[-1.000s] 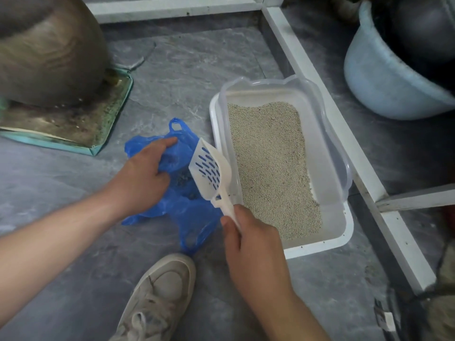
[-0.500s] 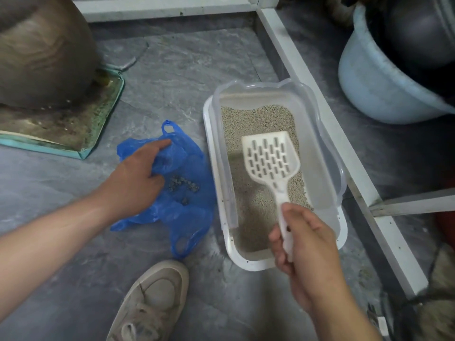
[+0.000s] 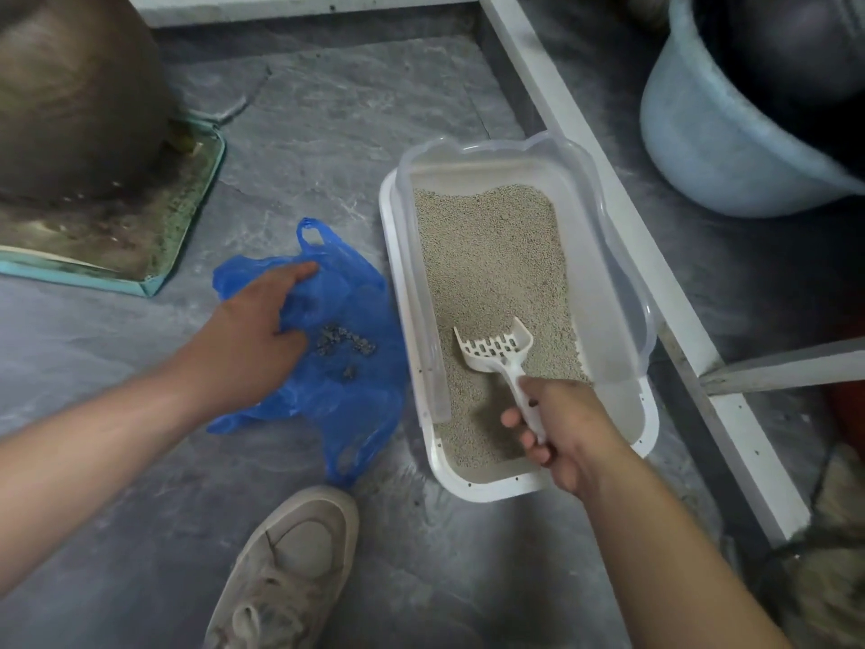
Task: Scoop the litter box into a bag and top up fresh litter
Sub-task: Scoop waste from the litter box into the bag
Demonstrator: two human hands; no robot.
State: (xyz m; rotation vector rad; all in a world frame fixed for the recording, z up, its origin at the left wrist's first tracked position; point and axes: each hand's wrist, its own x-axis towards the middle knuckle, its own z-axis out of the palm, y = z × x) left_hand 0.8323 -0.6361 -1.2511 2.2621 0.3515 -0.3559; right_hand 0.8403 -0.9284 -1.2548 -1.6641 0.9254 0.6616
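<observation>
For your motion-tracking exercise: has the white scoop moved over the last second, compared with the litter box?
Yes. The white scoop, gripped by the right hand, went from above the blue bag, outside the litter box, to inside it, its head lowered into the litter.

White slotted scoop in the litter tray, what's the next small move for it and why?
Probably push the white slotted plastic scoop forward through the beige litter and lift. The right hand grips its handle with the blade tilted down into the litter, and the left hand rests on the blue plastic bag beside the white litter tray, where dark clumps already lie.
</observation>
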